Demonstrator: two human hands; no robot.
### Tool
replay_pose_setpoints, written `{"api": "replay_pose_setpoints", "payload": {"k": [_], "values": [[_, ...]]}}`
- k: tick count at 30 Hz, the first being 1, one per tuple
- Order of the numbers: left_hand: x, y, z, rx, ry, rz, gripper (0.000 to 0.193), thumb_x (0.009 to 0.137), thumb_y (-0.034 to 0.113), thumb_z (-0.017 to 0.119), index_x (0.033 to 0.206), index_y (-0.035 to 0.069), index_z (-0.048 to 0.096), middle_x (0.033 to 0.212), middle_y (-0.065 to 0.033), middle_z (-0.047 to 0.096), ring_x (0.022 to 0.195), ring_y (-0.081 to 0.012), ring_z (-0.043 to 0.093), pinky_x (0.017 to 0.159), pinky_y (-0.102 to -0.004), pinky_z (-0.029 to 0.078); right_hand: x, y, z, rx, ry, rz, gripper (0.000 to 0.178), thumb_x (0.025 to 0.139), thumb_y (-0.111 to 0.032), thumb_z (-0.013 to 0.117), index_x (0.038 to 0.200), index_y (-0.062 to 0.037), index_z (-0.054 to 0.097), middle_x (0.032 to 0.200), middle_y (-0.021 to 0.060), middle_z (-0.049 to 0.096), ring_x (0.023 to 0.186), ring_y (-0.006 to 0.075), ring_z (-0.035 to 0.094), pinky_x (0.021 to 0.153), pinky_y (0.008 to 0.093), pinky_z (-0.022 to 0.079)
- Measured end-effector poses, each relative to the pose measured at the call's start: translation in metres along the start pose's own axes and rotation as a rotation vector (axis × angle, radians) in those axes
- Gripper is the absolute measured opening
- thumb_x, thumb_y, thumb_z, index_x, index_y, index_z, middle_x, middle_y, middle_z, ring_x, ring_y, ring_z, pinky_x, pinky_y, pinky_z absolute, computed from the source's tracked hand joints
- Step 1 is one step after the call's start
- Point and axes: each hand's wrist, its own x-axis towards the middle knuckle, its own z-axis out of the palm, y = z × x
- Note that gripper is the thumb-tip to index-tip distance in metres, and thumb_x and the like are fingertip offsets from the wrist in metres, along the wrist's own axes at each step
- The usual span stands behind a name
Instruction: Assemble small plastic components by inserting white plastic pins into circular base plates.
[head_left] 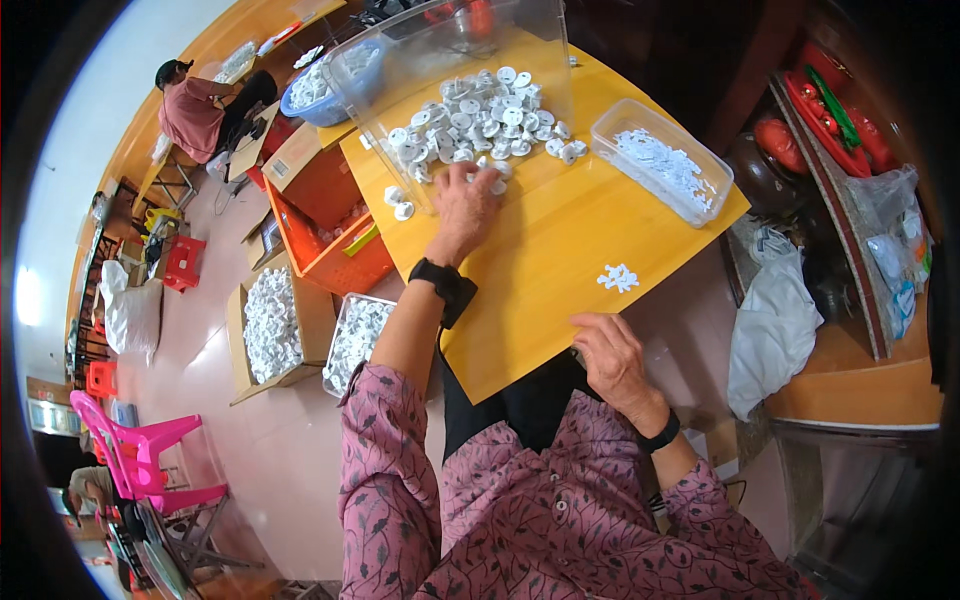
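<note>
My left hand (468,208) reaches to the near edge of a heap of white round plastic parts (480,118). Its fingers curl over one white part (500,172) there. At the near right edge of the yellow tabletop (520,270), my right hand (612,360) is loosely closed, fingers bent and pointing left. What lies between its fingertips is hidden. A small cluster of flat white plastic pieces (618,278) lies on the table just beyond it. Farther off, a clear tub (712,205) holds many more such small pieces.
A large clear bin (350,90) lies tipped behind the heap. Left of the table stand an orange crate (345,262), a carton (312,310) and a tray (330,378) of white parts. Shelving (835,200) rises at right. A seated person (195,120) is far left, near a pink chair (150,450).
</note>
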Motion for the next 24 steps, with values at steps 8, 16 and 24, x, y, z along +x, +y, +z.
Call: {"api": "replay_pose_setpoints", "payload": {"k": [8,16,24], "values": [[-0.058,0.041,-0.017,-0.272,-0.081,0.176,0.042,0.08,0.006,0.07,0.121,0.01,0.062,0.122,-0.0181,0.054,0.114,-0.0407,0.047,0.098,-0.0486,0.042,-0.004,0.003,0.0,-0.05,-0.02,-0.018,0.008,0.08,0.006,0.064,0.087,0.0029,0.06,0.105,0.0158,0.064,0.095,0.0343,0.061,0.083,0.0422,0.051],[-0.089,0.051,-0.057,-0.673,-0.279,0.003,0.064,0.079,0.004,0.075,0.139,0.011,0.052,0.144,-0.0179,0.042,0.133,-0.0368,0.042,0.111,-0.044,0.039,-0.002,0.0,-0.002,-0.056,-0.024,-0.041,0.009,0.083,0.006,0.06,0.092,0.0055,0.058,0.106,0.018,0.062,0.096,0.0362,0.061,0.084,0.0434,0.051],[-0.096,0.032,-0.091,-0.495,-0.337,-0.077,0.061,0.08,0.008,0.076,0.138,0.006,0.054,0.142,-0.0155,0.045,0.129,-0.028,0.05,0.108,-0.0369,0.043,-0.004,0.0,-0.001,-0.043,-0.04,-0.012,0.008,0.085,0.005,0.057,0.093,0.0049,0.055,0.11,0.0182,0.058,0.098,0.036,0.058,0.086,0.0436,0.05]]}}
